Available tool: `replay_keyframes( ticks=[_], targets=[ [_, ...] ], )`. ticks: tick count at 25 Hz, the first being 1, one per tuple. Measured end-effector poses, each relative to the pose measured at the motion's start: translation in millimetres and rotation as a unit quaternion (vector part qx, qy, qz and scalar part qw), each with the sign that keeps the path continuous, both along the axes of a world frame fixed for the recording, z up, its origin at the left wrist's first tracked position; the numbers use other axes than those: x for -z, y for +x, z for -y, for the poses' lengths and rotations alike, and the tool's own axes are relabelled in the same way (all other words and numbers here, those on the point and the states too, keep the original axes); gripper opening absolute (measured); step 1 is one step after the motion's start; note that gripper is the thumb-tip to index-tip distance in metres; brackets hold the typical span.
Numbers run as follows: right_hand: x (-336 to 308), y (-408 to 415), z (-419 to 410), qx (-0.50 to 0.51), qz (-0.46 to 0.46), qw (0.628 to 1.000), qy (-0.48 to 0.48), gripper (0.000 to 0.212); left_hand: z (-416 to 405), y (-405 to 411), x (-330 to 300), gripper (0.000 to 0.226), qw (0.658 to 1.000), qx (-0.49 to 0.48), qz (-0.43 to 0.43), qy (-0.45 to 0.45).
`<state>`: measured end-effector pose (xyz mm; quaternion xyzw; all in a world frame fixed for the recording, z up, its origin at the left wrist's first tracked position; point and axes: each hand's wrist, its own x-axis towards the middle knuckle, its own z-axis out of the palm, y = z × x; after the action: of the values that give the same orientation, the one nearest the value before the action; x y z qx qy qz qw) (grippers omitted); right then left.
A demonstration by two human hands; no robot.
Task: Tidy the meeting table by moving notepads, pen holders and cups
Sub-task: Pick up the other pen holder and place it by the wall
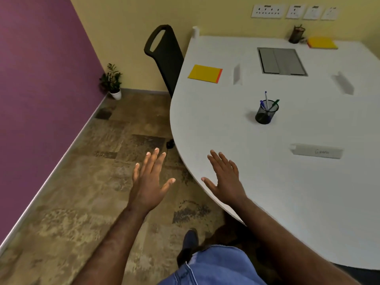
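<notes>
On the white meeting table [267, 182] a black mesh pen holder [266, 112] with blue and green pens stands near the middle. A yellow notepad [205, 73] with an orange edge lies at the table's left side. At the far right corner a brown pen holder [296, 34] stands beside another yellow notepad [322, 43]. My left hand [149, 182] is open with fingers spread, out over the floor to the left of the table. Over the table's near rounded edge my right hand [225, 179] is open, palm down, holding nothing.
Three white name plates [317, 151] [236, 74] [344, 82] stand on the table around a grey cable hatch [281, 61]. A black chair [164, 56] is tucked at the far left edge. A potted plant [112, 82] sits in the floor corner. Wall sockets [267, 11] are above.
</notes>
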<state>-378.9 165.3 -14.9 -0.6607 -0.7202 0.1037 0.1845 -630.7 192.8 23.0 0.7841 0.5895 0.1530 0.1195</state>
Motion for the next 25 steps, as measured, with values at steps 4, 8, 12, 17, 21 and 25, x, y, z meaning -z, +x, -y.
replay_keyframes(
  ticks=[4,8,12,17,21,25],
  targets=[
    [13,-3,-64,0.017,0.003,1.0,-0.023,0.07,-70,-7,5,0.08,0.999,0.028,-0.014,-0.018],
    [15,-8,-121,0.041,0.001,0.999,-0.029,0.07,-138,-13,9,0.08,0.998,0.046,-0.017,-0.04],
    [23,-5,-160,0.105,-0.002,0.994,-0.041,0.07,-207,-9,19,0.08,0.993,0.097,-0.015,-0.06],
    [35,-9,-195,0.221,0.003,0.974,-0.057,0.071,-306,-2,37,0.08,0.979,0.193,-0.006,-0.071],
    [31,-16,-219,0.327,-0.012,0.944,-0.046,0.07,-372,9,42,0.079,0.958,0.278,-0.016,-0.068],
    [32,-16,-234,0.416,-0.016,0.909,-0.026,0.07,-421,34,49,0.078,0.931,0.356,-0.038,-0.073]
  ],
)
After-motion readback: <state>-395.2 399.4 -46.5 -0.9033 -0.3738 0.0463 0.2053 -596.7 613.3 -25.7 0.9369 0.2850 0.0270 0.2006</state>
